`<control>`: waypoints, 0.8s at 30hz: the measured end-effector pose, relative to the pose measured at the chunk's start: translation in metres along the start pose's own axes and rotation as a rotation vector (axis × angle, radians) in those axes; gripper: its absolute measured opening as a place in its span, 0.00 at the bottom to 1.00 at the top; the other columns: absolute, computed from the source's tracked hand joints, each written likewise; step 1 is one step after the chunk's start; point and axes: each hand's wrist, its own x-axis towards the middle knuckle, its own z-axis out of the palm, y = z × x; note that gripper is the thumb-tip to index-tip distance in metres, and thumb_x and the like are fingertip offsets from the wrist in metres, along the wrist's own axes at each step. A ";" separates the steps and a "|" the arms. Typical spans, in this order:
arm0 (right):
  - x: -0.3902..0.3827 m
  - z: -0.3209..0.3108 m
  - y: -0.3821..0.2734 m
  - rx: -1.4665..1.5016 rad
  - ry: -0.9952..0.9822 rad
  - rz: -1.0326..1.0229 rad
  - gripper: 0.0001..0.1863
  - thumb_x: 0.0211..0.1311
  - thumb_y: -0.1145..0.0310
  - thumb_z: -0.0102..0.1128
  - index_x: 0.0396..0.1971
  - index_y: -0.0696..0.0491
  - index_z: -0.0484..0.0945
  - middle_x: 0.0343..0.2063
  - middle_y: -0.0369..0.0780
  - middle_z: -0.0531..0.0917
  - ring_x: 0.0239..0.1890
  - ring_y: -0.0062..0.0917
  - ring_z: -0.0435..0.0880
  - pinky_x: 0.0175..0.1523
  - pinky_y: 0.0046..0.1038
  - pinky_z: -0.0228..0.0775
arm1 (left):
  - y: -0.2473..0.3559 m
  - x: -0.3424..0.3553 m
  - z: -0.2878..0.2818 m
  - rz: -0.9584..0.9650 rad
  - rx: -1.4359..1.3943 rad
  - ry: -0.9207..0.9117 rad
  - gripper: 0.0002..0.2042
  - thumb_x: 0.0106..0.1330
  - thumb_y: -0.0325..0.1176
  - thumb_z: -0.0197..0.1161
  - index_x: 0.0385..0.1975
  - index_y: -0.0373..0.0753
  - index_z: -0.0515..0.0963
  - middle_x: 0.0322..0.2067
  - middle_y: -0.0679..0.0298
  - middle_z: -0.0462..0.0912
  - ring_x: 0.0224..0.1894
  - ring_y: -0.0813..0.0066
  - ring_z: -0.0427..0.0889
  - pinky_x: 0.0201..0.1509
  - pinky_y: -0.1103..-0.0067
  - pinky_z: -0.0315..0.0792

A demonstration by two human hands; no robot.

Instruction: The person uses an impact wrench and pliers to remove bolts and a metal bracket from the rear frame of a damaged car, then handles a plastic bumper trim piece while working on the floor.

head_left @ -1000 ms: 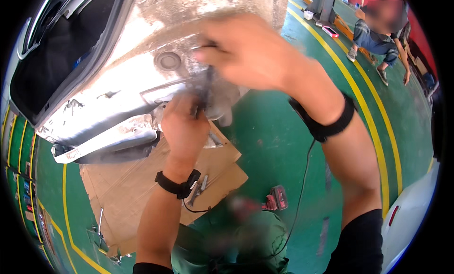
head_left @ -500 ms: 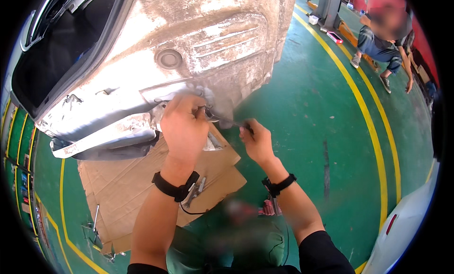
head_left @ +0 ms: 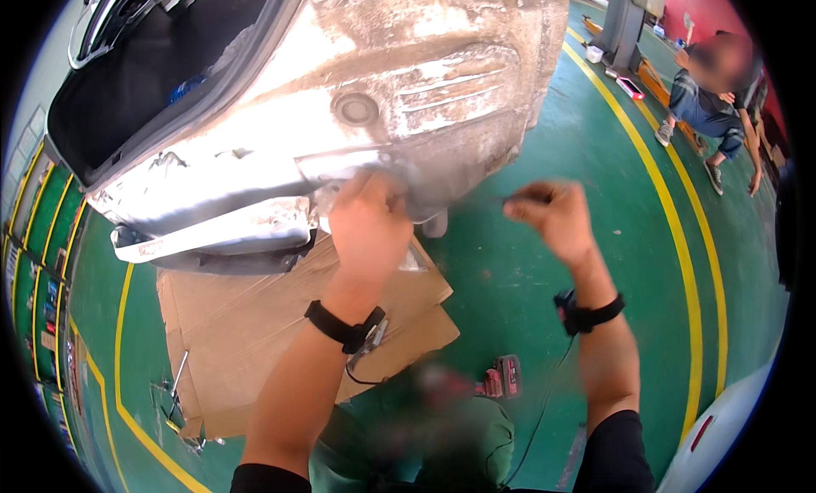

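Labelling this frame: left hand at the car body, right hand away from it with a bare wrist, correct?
Not bare: the head view shows a black wristband there. The left hand is at the car body, the right hand away from it.

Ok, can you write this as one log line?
left grip: at car body, contents hidden | right grip: apart from car body, contents blurred | cardboard: on green floor

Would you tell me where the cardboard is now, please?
In the head view, the cardboard lies left of centre on the green floor, below the left hand.
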 end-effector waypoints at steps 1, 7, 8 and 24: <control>0.010 -0.006 -0.035 0.018 0.036 -0.056 0.17 0.56 0.62 0.75 0.30 0.64 0.85 0.20 0.39 0.84 0.23 0.18 0.78 0.31 0.30 0.72 | -0.002 0.001 -0.001 0.018 0.017 0.001 0.10 0.48 0.18 0.69 0.30 0.38 0.82 0.29 0.61 0.84 0.30 0.64 0.84 0.34 0.72 0.76; 0.068 0.046 -0.160 -0.488 0.094 -0.748 0.16 0.59 0.62 0.63 0.26 0.63 0.81 0.26 0.57 0.82 0.36 0.54 0.83 0.45 0.46 0.77 | 0.000 -0.001 -0.002 -0.028 0.012 -0.048 0.11 0.47 0.19 0.70 0.31 0.37 0.81 0.28 0.61 0.82 0.29 0.65 0.82 0.34 0.72 0.75; 0.071 0.041 -0.159 -0.481 0.105 -0.742 0.16 0.60 0.62 0.63 0.26 0.63 0.81 0.26 0.57 0.82 0.36 0.54 0.83 0.46 0.46 0.77 | 0.000 -0.001 -0.001 -0.041 -0.009 -0.050 0.11 0.47 0.19 0.70 0.31 0.37 0.82 0.28 0.62 0.82 0.28 0.66 0.82 0.33 0.73 0.75; -0.056 0.090 0.068 0.157 0.094 -0.088 0.12 0.68 0.67 0.68 0.42 0.60 0.83 0.26 0.36 0.85 0.30 0.17 0.80 0.35 0.26 0.74 | 0.009 -0.002 -0.002 -0.105 -0.077 -0.095 0.10 0.49 0.19 0.69 0.31 0.38 0.84 0.28 0.61 0.82 0.26 0.71 0.80 0.31 0.76 0.73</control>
